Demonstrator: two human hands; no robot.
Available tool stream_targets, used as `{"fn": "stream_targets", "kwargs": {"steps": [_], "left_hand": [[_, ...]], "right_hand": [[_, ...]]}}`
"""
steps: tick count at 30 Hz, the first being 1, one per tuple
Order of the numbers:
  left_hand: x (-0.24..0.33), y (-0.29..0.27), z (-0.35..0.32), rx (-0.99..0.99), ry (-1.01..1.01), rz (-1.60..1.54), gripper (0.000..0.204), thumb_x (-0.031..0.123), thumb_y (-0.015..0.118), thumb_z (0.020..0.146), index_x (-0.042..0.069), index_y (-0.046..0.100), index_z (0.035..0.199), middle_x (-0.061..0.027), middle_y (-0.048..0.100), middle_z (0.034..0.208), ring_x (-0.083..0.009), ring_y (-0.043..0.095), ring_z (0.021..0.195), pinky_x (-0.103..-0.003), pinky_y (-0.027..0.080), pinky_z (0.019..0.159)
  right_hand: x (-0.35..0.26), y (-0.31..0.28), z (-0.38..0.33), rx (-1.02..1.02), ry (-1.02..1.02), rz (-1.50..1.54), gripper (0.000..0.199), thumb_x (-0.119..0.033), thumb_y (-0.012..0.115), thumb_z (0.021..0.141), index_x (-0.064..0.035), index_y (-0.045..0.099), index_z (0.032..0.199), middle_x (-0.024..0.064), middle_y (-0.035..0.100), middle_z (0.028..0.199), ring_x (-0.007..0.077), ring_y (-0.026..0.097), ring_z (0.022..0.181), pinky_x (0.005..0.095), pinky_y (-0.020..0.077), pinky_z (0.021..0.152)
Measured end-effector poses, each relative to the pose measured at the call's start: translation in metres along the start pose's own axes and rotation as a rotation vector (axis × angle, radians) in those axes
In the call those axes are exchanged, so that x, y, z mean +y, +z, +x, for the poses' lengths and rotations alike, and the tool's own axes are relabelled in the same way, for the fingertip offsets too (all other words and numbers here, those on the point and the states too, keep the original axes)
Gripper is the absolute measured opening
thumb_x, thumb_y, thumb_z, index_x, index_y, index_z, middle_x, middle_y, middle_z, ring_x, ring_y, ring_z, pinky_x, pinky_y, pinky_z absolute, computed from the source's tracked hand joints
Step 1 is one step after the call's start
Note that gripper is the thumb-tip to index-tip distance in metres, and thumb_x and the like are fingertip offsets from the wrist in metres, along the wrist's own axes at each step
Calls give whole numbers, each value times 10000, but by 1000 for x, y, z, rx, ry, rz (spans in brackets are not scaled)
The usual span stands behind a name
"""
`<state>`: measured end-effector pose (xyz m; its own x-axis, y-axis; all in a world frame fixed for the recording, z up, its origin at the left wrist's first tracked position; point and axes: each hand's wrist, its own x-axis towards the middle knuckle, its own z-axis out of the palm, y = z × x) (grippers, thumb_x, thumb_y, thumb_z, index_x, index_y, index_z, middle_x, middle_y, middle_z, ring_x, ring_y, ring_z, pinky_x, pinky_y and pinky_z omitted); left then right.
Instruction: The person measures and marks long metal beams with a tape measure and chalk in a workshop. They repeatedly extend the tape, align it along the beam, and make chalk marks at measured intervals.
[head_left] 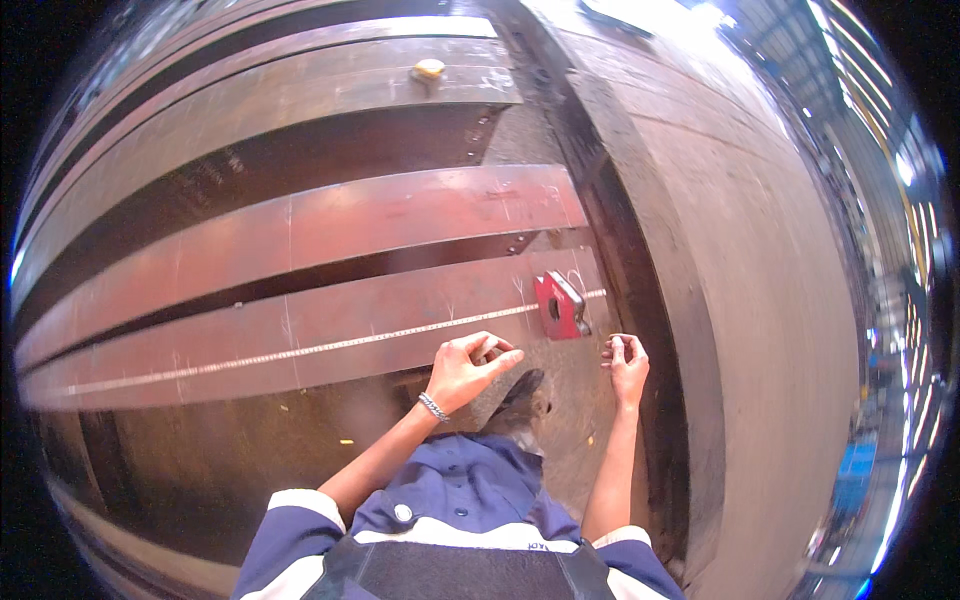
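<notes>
Left hand (468, 368): fingers curled, thumb and forefinger pinched on a small pale piece, possibly chalk; too small to tell. It sits at the lower edge of the near plate (300, 335), just below the tape (300, 352). Bracelet (433, 406) on the wrist.

Right hand (626, 362): loosely closed, a small pale item at the fingertips, kind unclear. It is near the tall beam (720, 300), apart from the left hand.

Tape: pale strip laid along the near plate, running from far left to the red block (560, 305).

Red block: angular, with a hole, standing on the plate's right end, between and just above the two hands.

Further plates (300, 225): rusty, lying parallel, beyond the near one.

Yellow object (429, 69): small, on the far plate.

Shoe (520, 392): dark, below the left hand.
</notes>
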<state>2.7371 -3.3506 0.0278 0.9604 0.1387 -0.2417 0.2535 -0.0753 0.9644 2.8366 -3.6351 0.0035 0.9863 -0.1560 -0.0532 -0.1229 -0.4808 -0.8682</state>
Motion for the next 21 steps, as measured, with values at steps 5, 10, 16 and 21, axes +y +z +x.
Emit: {"fn": "stream_targets", "kwargs": {"steps": [5,10,16,21], "left_hand": [[23,60,30,270,77,135,489,495,743,760,72,686,998,-67,690,839,-180,654,803,-322,506,741],[35,148,65,699,72,338,621,635,710,707,64,657,947,-81,676,907,-269,668,868,-370,518,753],[22,210,73,981,-190,660,638,653,687,692,74,647,956,-83,660,947,-276,662,873,-398,532,740],[41,235,96,992,-238,824,537,547,736,688,91,635,953,-98,638,926,-308,645,889,-429,521,741]], "right_hand": [[23,5,123,-249,-505,-239,150,-146,649,888,-12,632,953,105,649,897,210,665,767,306,550,651],[39,8,202,-599,-967,-340,209,-127,743,778,-39,642,938,153,559,1081,314,573,996,384,496,786],[55,13,211,-851,-1064,-301,296,-187,765,733,-16,622,927,192,492,1204,365,472,1143,471,414,941],[77,-4,228,-766,-1109,-218,342,-241,767,739,20,611,896,198,502,1093,377,489,1069,496,424,881]]}}
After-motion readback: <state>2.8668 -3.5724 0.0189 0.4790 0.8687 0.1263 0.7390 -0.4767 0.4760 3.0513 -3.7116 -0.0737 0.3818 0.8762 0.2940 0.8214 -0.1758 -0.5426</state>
